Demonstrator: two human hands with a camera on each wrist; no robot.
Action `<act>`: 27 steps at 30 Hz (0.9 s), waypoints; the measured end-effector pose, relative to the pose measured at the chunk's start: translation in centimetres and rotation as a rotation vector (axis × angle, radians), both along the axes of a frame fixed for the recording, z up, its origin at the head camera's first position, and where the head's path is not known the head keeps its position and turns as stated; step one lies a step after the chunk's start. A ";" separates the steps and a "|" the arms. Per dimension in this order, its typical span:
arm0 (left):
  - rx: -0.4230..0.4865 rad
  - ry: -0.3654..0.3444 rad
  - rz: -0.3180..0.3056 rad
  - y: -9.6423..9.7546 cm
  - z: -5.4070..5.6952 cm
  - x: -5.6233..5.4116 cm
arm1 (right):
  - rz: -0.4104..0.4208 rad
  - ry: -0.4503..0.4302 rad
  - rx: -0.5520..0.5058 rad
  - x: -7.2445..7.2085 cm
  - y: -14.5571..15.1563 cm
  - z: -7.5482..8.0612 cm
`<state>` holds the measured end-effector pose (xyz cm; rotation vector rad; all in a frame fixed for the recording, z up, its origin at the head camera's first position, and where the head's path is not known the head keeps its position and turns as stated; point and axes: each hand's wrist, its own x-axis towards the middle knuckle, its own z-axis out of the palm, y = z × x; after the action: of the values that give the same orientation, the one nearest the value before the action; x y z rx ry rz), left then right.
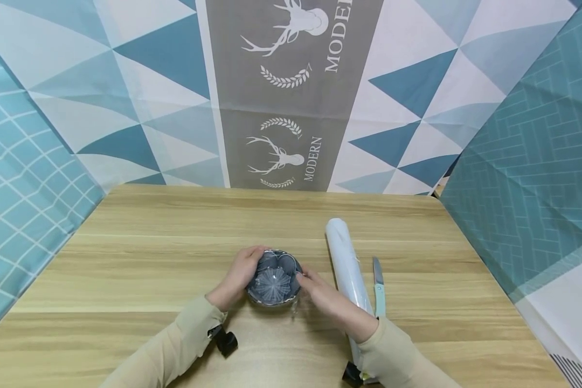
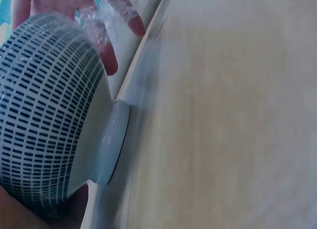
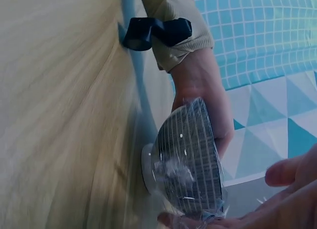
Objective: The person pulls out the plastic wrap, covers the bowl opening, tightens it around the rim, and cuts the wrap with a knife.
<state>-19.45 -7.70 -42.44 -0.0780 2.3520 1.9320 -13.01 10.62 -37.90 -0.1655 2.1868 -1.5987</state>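
A bowl (image 1: 274, 302) with a dark dashed pattern outside stands on the table, clear cling film (image 3: 184, 177) over its side. Rounded shapes and a ribbed, star-like shape show inside it; I cannot tell what they are. My left hand (image 1: 240, 273) holds the bowl round its left side, fingers at the far rim. On the right side, my right hand (image 1: 318, 291) touches the film near the rim. Its fingers lie fairly straight against the side with film clinging to them, and in the right wrist view the thumb (image 3: 283, 172) stands apart from the bowl.
A long white roll (image 1: 345, 257), seemingly cling film, lies right of the bowl, partly under my right forearm. Beside it is a knife (image 1: 379, 291) with a light teal handle. Patterned cloth (image 1: 281, 108) hangs behind the wooden table (image 1: 150, 242).
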 end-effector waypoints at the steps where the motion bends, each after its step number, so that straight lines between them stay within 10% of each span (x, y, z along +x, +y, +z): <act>1: -0.004 0.006 0.013 0.0 0.0 0.1 | -0.004 -0.023 -0.022 0.0 0.0 0.0; 27: 0.178 0.041 0.131 0.6 0.0 2.7 | -0.073 -0.177 -0.440 -0.5 -1.2 -0.4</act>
<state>-16.76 -7.11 -42.43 -0.1841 2.2393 2.2154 -13.56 9.43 -38.27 -0.0686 1.7040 -2.0342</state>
